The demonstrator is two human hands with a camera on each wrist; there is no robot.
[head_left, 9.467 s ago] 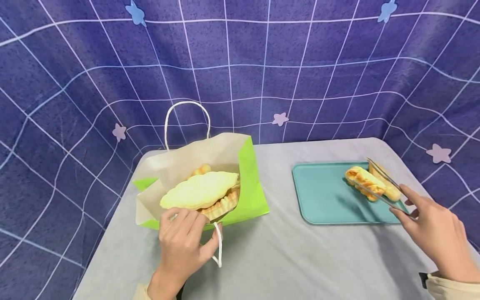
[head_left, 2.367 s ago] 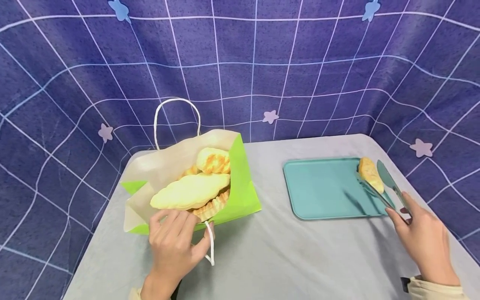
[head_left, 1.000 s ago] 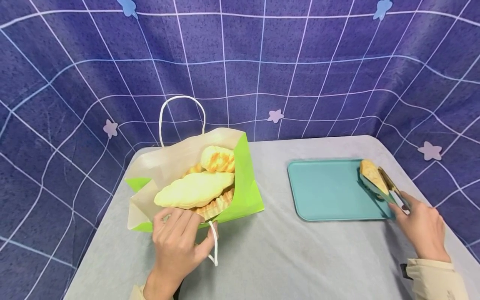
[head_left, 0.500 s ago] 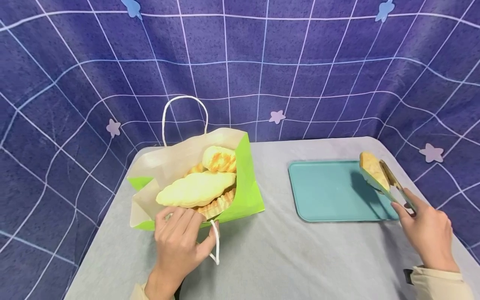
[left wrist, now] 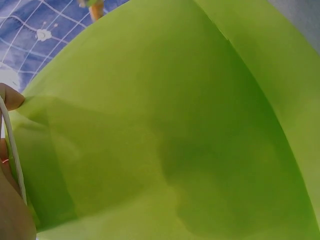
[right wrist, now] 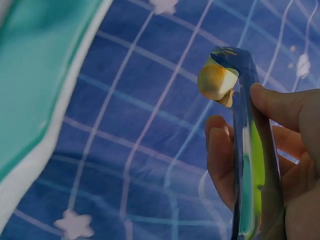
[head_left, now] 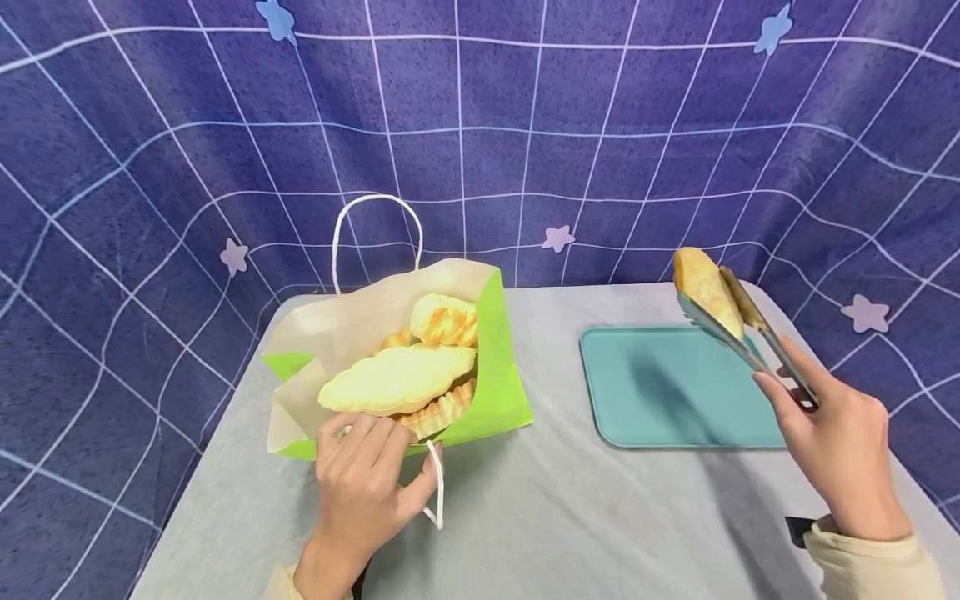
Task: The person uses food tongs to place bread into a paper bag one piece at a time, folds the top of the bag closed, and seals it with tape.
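Note:
My right hand (head_left: 840, 442) holds metal tongs (head_left: 742, 302), whose jaws pinch a golden bread roll (head_left: 705, 287) in the air over the back of the teal tray (head_left: 630, 392). In the right wrist view the roll (right wrist: 215, 80) shows at the tip of the tongs (right wrist: 245, 125). My left hand (head_left: 363, 483) grips the near rim of a green paper bag (head_left: 502, 392), fingers over the edge. Inside the bag lie a pale oval bread (head_left: 401, 379), a ridged bread (head_left: 442, 410) and a braided bread (head_left: 446, 321). Green paper (left wrist: 150, 125) fills most of the left wrist view.
One white cord handle (head_left: 378, 198) stands up at the bag's back; another (head_left: 438, 492) hangs by my left hand. A grey cloth (head_left: 585, 517) covers the table. Behind it hangs a blue gridded curtain (head_left: 495, 167) with stars.
The braided bread went from the tray into the bag. The tongs then closed on the last roll and raised it off the tray, up and leftward. My left hand stayed on the bag's rim.

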